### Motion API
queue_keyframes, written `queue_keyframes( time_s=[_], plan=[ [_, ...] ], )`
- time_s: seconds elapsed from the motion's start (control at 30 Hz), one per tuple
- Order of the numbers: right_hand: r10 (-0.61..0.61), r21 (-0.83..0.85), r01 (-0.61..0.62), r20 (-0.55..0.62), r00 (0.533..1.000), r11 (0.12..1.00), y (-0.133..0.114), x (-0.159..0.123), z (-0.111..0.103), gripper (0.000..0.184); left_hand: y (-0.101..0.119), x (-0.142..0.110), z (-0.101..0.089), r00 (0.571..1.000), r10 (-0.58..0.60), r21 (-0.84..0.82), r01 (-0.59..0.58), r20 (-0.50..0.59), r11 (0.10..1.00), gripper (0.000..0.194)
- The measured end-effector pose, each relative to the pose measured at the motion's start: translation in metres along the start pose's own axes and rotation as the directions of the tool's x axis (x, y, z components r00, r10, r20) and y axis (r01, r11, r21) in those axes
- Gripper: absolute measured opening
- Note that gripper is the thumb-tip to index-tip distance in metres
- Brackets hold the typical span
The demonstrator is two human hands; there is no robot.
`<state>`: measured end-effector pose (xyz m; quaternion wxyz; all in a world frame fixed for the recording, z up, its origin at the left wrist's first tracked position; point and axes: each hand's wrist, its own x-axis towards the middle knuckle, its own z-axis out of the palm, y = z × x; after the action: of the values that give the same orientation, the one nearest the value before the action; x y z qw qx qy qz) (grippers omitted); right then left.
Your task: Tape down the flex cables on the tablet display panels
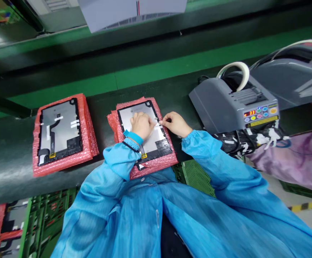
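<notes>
A tablet display panel (138, 107) with a silver back and black frame lies on pink bubble wrap (169, 156) in front of me. My left hand (142, 126) rests over the panel, its fingers curled and pinched at a short strip of white tape (157, 124). From the right, my right hand (176, 123) pinches the other end of that strip at the panel's right edge. Another white piece lies on the panel just below the fingers. The exact grip of the left fingertips is partly hidden by the hand itself.
Left on the dark bench (8, 154), a similar panel (62, 125) with white tape pieces lies on stacked bubble wrap. A grey tape dispenser (220, 104) stands at right, another machine (284, 75) behind it. Below are green crates (47, 218); a white box (131, 14) is above.
</notes>
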<state>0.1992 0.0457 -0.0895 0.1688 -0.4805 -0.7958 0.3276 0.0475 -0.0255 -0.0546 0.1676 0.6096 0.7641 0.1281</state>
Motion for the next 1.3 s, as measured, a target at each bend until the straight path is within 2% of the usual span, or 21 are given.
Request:
queue_keyframes(
  time_s=[0.07,0.17,0.23,0.33,0.47,0.6,0.7,0.77,0.83,0.9,0.97,1.03,1.1,1.13,1.17,1.23,1.3],
  plan=[
    [0.013,0.011,-0.012,-0.082,0.997,1.0,-0.001,-0.011,-0.002,0.014,-0.002,-0.001,-0.004,0.999,0.009,-0.021,-0.01,-0.031,1.0,0.017],
    [-0.144,-0.032,0.14,-0.205,0.968,0.99,-0.003,-0.035,0.0,0.027,-0.004,-0.011,-0.008,0.994,0.112,-0.008,-0.112,-0.02,0.994,0.021],
    [-0.263,-0.098,0.249,-0.193,0.945,0.964,-0.004,-0.051,0.005,0.044,-0.004,-0.022,-0.007,0.983,0.185,0.068,-0.185,0.014,0.98,0.029],
    [-0.301,-0.148,0.288,-0.077,0.95,0.946,-0.006,-0.065,0.014,0.062,-0.002,-0.039,-0.001,0.969,0.242,0.226,-0.245,0.039,0.943,0.042],
    [-0.242,-0.183,0.243,0.029,0.97,0.952,-0.007,-0.063,0.019,0.065,0.001,-0.047,0.007,0.955,0.293,0.32,-0.289,0.036,0.902,0.051],
    [-0.157,-0.119,0.163,0.058,0.986,0.979,-0.002,-0.051,0.014,0.053,-0.011,-0.045,0.0,0.965,0.262,0.265,-0.258,0.021,0.929,0.047],
    [0.038,-0.006,-0.038,-0.015,0.999,0.999,0.003,-0.04,0.006,0.041,-0.037,-0.054,-0.017,0.986,0.079,0.205,-0.048,-0.144,0.978,0.038],
    [0.185,0.034,-0.183,-0.055,0.981,0.983,0.002,-0.031,0.003,0.033,-0.057,-0.065,-0.026,0.963,-0.084,0.187,0.134,-0.256,0.973,0.031],
    [0.244,0.029,-0.244,-0.018,0.97,0.969,-0.003,-0.022,0.003,0.026,-0.072,-0.077,-0.031,0.947,-0.192,0.19,0.245,-0.259,0.951,0.027],
    [0.248,0.026,-0.248,0.019,0.969,0.968,-0.012,-0.015,0.006,0.019,-0.079,-0.085,-0.029,0.948,-0.241,0.198,0.282,-0.208,0.939,0.026],
    [0.227,0.04,-0.226,-0.035,0.973,0.973,-0.022,-0.012,0.01,0.014,-0.08,-0.088,-0.025,0.946,-0.268,0.188,0.301,-0.181,0.935,0.025],
    [0.199,0.071,-0.189,-0.17,0.965,0.979,-0.03,-0.014,0.013,0.011,-0.078,-0.087,-0.021,0.943,-0.277,0.169,0.308,-0.183,0.936,0.024],
    [0.197,0.143,-0.161,-0.295,0.935,0.977,-0.035,-0.018,0.015,0.011,-0.077,-0.084,-0.02,0.947,-0.246,0.15,0.28,-0.207,0.948,0.021],
    [0.22,0.209,-0.157,-0.323,0.92,0.965,-0.037,-0.019,0.015,0.011,-0.077,-0.083,-0.019,0.949,-0.218,0.138,0.253,-0.227,0.957,0.02],
    [0.249,0.292,-0.158,-0.308,0.918,0.943,-0.039,-0.02,0.016,0.012,-0.077,-0.082,-0.019,0.949,-0.189,0.123,0.225,-0.251,0.967,0.019],
    [0.278,0.465,-0.162,-0.191,0.941,0.87,-0.042,-0.021,0.015,0.014,-0.078,-0.08,-0.019,0.944,-0.139,0.072,0.168,-0.3,0.983,0.017],
    [0.253,0.584,-0.163,-0.075,0.964,0.795,-0.045,-0.021,0.013,0.018,-0.079,-0.079,-0.019,0.934,-0.111,-0.023,0.11,-0.34,0.994,0.016]
  ],
)
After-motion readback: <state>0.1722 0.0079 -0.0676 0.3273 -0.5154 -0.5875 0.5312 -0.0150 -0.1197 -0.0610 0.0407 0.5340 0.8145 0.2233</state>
